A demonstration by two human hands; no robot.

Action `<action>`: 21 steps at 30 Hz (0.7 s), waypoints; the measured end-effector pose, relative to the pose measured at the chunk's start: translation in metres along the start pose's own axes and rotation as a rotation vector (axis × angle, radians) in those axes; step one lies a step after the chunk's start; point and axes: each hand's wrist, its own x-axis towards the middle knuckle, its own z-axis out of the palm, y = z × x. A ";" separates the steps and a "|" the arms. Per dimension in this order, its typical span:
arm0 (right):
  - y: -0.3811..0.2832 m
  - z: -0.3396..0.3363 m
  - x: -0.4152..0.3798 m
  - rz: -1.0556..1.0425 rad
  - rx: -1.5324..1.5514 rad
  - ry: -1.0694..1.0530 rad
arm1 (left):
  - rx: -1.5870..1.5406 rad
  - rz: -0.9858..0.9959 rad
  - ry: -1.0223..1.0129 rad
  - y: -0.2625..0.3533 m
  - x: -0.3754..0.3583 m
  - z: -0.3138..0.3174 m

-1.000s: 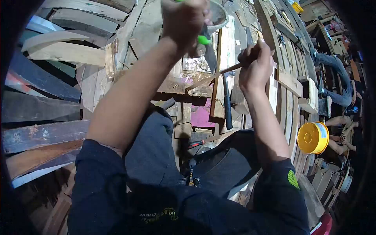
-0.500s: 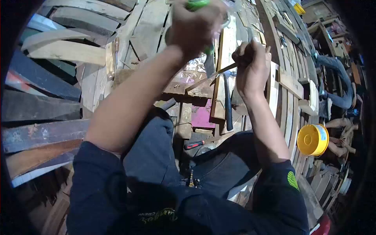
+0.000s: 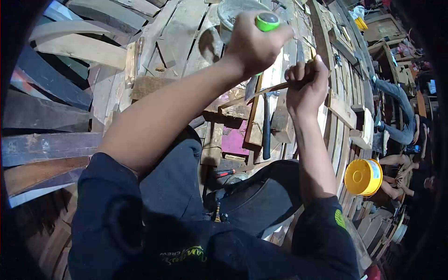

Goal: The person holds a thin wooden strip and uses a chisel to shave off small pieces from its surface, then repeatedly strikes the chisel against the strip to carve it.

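My left hand [image 3: 256, 44] is wrapped round the green-capped handle [image 3: 267, 21] of a chisel, which points down. The chisel's flat metal blade [image 3: 251, 87] overlaps a thin strip of wood [image 3: 259, 94]. Palm turned up, my right hand [image 3: 308, 86] grips the upper end of that strip between curled fingers and thumb. The strip slants down to the left, its lower end over a wooden block [image 3: 240, 111] sprinkled with shavings. A hammer with a dark handle [image 3: 266, 130] lies just below the strip, between the hands and my lap.
A grey bucket [image 3: 226, 16] stands behind my left hand. Curved timber pieces [image 3: 79, 52] are stacked at left. A red-and-black handled tool [image 3: 225, 173] lies between my legs. At right are a yellow bucket [image 3: 361, 177] and other people [image 3: 399, 175].
My left hand has moved slightly right and down with the chisel, uncovering the grey bucket behind it. My right hand still holds the strip, shifted slightly down and right.
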 end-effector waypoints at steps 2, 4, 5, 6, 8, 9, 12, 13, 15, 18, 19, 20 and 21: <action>0.001 -0.004 0.001 -0.044 -0.020 0.002 | -1.120 -1.056 0.005 0.004 0.010 -0.009; 0.001 -0.004 0.000 -0.004 0.029 -0.029 | -1.034 -1.052 0.065 0.000 0.033 -0.042; 0.001 0.000 -0.003 -0.017 -0.033 -0.010 | -1.118 -1.094 0.042 -0.003 0.034 -0.041; 0.000 0.005 -0.005 -0.024 -0.096 0.001 | -1.195 -1.138 0.026 -0.005 0.034 -0.044; -0.004 -0.008 0.004 0.072 -0.017 -0.074 | -1.209 -1.231 0.120 0.006 0.039 -0.038; -0.006 -0.013 0.006 0.105 0.000 -0.098 | -1.233 -1.318 0.207 0.010 0.043 -0.036; -0.003 -0.018 0.006 0.093 -0.013 -0.198 | -0.886 -1.209 0.134 0.000 0.041 -0.050; -0.002 -0.017 0.004 0.079 -0.042 -0.202 | -0.983 -1.176 0.229 -0.002 0.047 -0.056; -0.003 -0.005 -0.003 0.077 -0.037 -0.166 | -1.227 -1.061 0.246 -0.004 0.044 -0.058; -0.001 -0.007 -0.001 0.094 0.015 -0.154 | -1.159 -1.200 0.075 0.006 0.041 -0.049; 0.002 -0.011 0.000 0.097 0.051 -0.165 | -0.617 -0.885 0.153 0.010 0.037 -0.041; 0.004 -0.015 0.002 0.094 0.087 -0.176 | -0.092 -0.545 0.215 0.015 0.038 -0.033; 0.001 -0.005 -0.003 0.068 -0.024 -0.155 | -0.512 -0.797 0.189 0.013 0.044 -0.048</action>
